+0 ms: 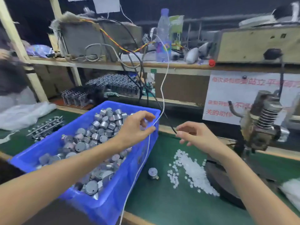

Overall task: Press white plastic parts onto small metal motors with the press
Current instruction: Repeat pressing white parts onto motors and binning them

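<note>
Two hands work close together above the bench, and what they hold is hard to see. The left hand [138,125] is over the far corner of the blue bin [116,197], its fingers curled around a small pale object [143,125]. This object is blurred and half covered, so it may or may not be a motor. A white cable [164,88] passes across the tips of this hand. The right hand [194,133] has thumb and forefinger brought together at the end of a black cable [162,111]. Whether something sits between them cannot be told. The bin is full of metal motors [100,127]. One single motor [153,173] stands on the green mat [162,205], beside a heap of white plastic parts [191,169]. The press [263,127] is at the right, its dark base partly hidden by the right forearm.
</note>
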`<state>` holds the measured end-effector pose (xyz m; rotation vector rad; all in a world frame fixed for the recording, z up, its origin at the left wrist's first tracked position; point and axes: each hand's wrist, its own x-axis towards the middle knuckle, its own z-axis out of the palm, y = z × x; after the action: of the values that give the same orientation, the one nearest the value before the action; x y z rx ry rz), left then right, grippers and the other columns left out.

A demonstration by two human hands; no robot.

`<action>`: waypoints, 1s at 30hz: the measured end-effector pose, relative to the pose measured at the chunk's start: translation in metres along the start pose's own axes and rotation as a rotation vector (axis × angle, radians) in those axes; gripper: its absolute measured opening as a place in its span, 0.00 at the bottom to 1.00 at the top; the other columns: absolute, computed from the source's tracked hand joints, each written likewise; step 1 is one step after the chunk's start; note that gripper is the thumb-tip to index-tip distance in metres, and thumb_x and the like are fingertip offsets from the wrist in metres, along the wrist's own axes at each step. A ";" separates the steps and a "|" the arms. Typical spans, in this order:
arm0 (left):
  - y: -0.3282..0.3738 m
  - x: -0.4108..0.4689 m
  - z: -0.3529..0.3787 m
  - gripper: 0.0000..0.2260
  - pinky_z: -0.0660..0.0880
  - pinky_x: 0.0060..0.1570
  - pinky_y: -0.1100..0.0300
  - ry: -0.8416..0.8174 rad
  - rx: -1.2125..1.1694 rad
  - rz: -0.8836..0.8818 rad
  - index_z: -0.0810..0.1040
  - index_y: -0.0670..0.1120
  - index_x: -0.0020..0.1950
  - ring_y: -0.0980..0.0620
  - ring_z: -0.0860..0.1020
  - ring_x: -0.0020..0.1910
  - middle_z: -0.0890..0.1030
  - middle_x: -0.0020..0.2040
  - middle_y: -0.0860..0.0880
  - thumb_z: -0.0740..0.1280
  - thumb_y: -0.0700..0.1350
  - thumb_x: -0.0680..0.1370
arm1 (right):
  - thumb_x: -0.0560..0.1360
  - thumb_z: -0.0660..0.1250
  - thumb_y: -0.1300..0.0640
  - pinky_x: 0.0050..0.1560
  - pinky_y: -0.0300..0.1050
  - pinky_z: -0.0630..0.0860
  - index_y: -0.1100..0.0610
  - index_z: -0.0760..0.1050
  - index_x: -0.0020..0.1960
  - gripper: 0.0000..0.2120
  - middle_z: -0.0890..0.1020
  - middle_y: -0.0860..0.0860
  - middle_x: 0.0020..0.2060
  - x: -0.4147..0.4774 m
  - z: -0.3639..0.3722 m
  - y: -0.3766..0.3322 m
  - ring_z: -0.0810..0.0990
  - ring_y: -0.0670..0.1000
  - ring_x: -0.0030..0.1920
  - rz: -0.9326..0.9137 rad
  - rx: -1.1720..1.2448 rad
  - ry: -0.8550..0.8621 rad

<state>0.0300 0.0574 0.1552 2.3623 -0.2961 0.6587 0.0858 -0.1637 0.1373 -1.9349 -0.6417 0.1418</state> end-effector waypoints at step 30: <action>-0.154 -0.060 -0.108 0.08 0.69 0.56 0.53 -0.340 0.578 -0.518 0.78 0.51 0.50 0.50 0.75 0.53 0.78 0.52 0.52 0.66 0.49 0.72 | 0.76 0.68 0.60 0.37 0.32 0.74 0.54 0.79 0.49 0.04 0.84 0.46 0.39 0.110 0.109 -0.033 0.83 0.47 0.38 -0.088 0.016 -0.319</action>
<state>-0.0049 0.2470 0.1112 2.9269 0.4167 0.0880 0.1261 -0.0108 0.1375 -1.8803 -0.9314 0.4040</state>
